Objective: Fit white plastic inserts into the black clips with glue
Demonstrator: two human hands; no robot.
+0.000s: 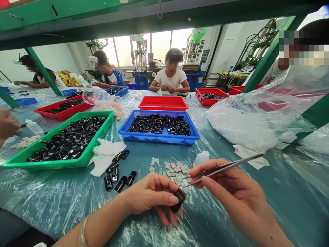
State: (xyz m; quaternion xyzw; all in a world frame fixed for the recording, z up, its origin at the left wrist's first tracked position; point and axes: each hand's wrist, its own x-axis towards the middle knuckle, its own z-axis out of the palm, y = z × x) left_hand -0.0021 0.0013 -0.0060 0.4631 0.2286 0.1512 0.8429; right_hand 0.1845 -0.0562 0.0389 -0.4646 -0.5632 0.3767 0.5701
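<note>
My left hand (156, 195) pinches a small black glossy plastic piece (178, 200) between thumb and fingers, low over the table. In my right hand (231, 192) is a pair of metal tweezers (226, 167), their tips pointing left, close to the black piece's upper edge. I cannot make out whether anything sits between the tips. Just beyond lies a loose pile of small whitish square pads (176, 168), partly behind the tweezers. Several more black pieces (120, 178) lie on the table left of my hands.
Ahead are a blue tray (158, 138) and a green tray (20, 165) of black pieces, with a red tray (163, 103) behind. White tissue (106, 154) lies between them; a clear plastic bag (246, 127) bulges at right. A green shelf beam (154, 20) crosses overhead. Several co-workers sit around.
</note>
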